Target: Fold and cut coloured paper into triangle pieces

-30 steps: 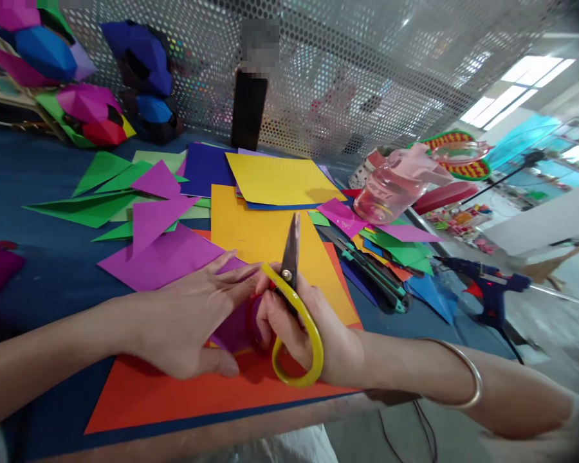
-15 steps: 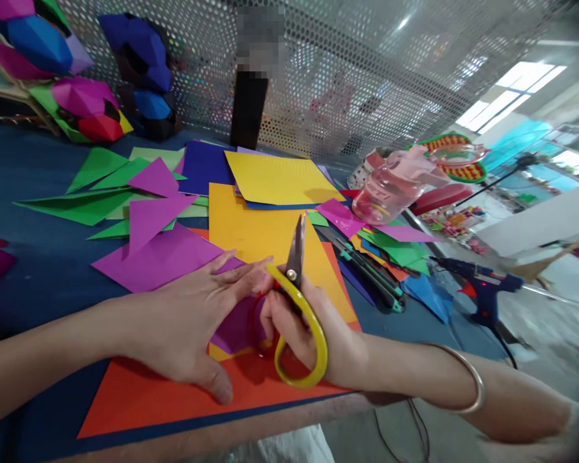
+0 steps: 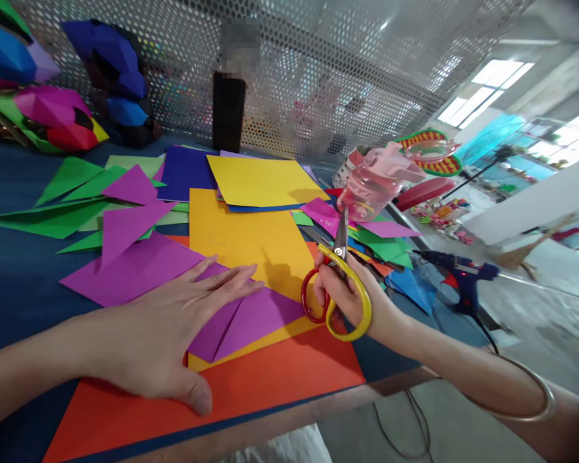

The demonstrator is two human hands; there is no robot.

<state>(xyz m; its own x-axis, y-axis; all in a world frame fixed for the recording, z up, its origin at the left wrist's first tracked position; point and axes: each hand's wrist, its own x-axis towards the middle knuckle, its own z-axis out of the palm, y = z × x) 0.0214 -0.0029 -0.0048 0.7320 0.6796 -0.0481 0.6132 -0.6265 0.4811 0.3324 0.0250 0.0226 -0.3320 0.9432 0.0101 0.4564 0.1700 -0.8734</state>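
Observation:
My left hand [image 3: 164,328] lies flat with fingers stretched over a purple paper sheet [image 3: 130,267], its thumb over a red-orange sheet [image 3: 270,366]. A creased purple piece [image 3: 260,318] reaches out from beneath the fingers, on top of an orange-yellow sheet [image 3: 246,238]. My right hand [image 3: 361,296] is wrapped around scissors [image 3: 364,315] with one yellow and one red handle loop. The blades are closed and point up and away, above the paper's right side.
Green folded paper pieces [image 3: 53,215] lie at the left. A yellow sheet [image 3: 270,180] and a blue sheet [image 3: 183,173] lie farther back. On the right are a pink transparent jug [image 3: 371,186] and a glue gun [image 3: 458,273]. Faceted paper shapes [image 3: 60,116] stand by the perforated metal screen [image 3: 299,96].
My right hand has moved right with the scissors, away from my left hand, uncovering the creased purple piece. The view has shifted slightly; my left hand stays flat on the paper.

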